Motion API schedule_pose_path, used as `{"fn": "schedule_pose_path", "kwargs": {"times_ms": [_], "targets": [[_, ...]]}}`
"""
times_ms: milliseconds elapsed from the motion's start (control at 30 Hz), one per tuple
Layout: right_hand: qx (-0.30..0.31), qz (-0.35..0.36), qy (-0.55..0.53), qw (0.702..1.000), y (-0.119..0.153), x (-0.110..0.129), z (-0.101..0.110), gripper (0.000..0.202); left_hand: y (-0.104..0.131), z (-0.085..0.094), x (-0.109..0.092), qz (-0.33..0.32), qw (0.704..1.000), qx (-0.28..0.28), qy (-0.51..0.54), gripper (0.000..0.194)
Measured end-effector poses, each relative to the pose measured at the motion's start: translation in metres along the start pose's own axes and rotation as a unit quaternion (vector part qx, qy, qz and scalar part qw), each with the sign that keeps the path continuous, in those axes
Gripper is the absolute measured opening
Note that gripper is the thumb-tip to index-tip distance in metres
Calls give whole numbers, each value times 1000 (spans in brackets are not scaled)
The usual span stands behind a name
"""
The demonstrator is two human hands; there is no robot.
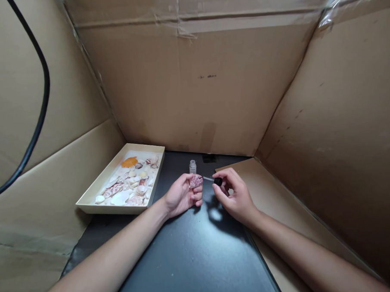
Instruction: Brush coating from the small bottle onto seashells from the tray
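Near the middle of the dark table, my left hand (183, 195) holds a reddish-pink shell (195, 181) between thumb and fingers. My right hand (235, 193) pinches the black cap (217, 181) of a thin, clear applicator (208, 178). The applicator points left, and its tip is at the shell's right side; whether they touch is too small to tell. Just behind the shell, a small clear bottle (192, 166) stands upright without a cap.
A cream tray (116, 209) of assorted shells and an orange piece (129, 161) sits at the left on the dark table (187, 254). Cardboard walls (192, 90) enclose the back and sides. A black cable (46, 83) hangs at the upper left.
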State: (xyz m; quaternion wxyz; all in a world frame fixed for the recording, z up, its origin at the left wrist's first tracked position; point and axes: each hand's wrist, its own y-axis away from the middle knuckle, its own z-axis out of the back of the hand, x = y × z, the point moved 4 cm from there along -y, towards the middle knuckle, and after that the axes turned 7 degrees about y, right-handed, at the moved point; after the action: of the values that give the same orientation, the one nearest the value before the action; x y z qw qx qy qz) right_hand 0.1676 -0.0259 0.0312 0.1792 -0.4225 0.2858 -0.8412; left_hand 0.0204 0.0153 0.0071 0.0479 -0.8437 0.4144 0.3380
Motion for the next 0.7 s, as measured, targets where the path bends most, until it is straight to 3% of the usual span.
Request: {"fn": "schedule_pose_path", "kwargs": {"times_ms": [67,233,367,500,700], "targets": [[-14,-1,0,1000,0,-1,1,16,0,0,0,0,1000,4,1,20],[25,22,-17,999,0,2,-2,17,0,1,0,-6,1000,-2,-2,18],[-8,10,0,1000,0,1,2,16,0,3,0,-8,1000,-5,-3,19],[41,28,-19,999,0,4,-1,16,0,3,0,-6,1000,-6,1,17],[16,18,-13,1000,0,4,1,16,0,2,0,-8,1000,-9,-4,16]]}}
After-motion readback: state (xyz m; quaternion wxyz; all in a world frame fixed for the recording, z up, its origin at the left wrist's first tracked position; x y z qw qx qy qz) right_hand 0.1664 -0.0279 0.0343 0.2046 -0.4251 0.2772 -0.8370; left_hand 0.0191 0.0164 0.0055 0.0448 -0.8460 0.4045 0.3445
